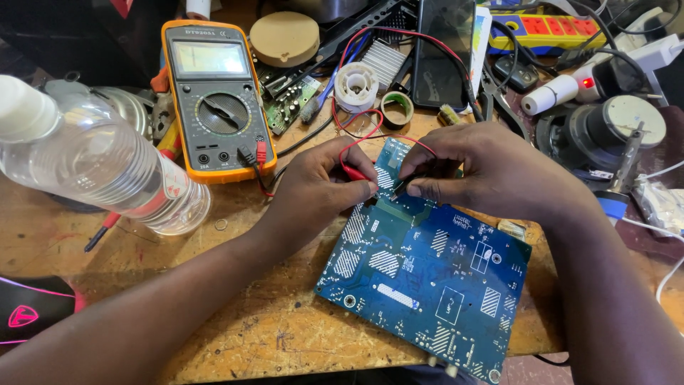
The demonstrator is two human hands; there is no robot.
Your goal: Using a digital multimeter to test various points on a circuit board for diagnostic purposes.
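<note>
The blue circuit board (427, 274) fills the frame's lower centre, where I pinch the red probe (354, 173) in my left hand (313, 189) and the black probe (400, 187) in my right hand (484, 171), tips best held steady.

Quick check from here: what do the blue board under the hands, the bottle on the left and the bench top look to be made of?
The blue board looks like rigid laminate with a glossy blue coating, white markings and silvery pads. The bottle appears to be thin clear plastic: see-through, ribbed, catching highlights. The bench top seems to be bare wood, matte, scratched and stained.
</note>
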